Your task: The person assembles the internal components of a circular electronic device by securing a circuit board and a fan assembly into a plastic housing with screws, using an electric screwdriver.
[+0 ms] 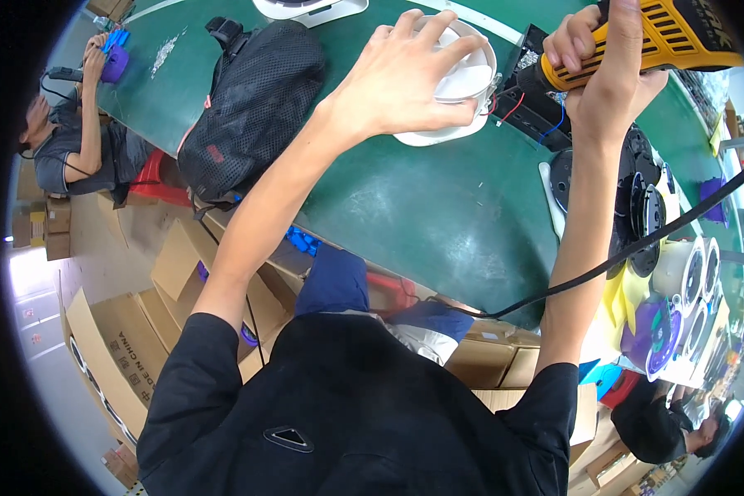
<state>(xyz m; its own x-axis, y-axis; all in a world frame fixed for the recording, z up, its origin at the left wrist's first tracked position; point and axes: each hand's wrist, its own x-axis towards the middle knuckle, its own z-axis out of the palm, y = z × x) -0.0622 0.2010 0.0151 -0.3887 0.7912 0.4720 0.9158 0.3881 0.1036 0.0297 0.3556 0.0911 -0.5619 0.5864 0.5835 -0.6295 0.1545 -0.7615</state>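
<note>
At the far side of the green table, my left hand point(405, 74) is spread across a white round plastic housing point(463, 81), with its fingers and thumb gripping it. A wide white base point(438, 136) shows under it, and thin red wires come out at its right side. My right hand point(608, 78) is closed around a yellow-and-black power drill point(661, 37), raised above the table. The drill's dark nose point(533, 80) points left toward the housing's wired side. Whether its tip touches anything cannot be made out.
A black mesh backpack point(260, 103) lies left on the green table point(422, 211). Black box-like parts point(537, 116) sit beside the housing. A black cable point(636, 244) crosses my right forearm. Black discs and white and purple housings point(657, 335) line the right. Cardboard boxes point(124, 347) stand below; co-workers sit at both sides.
</note>
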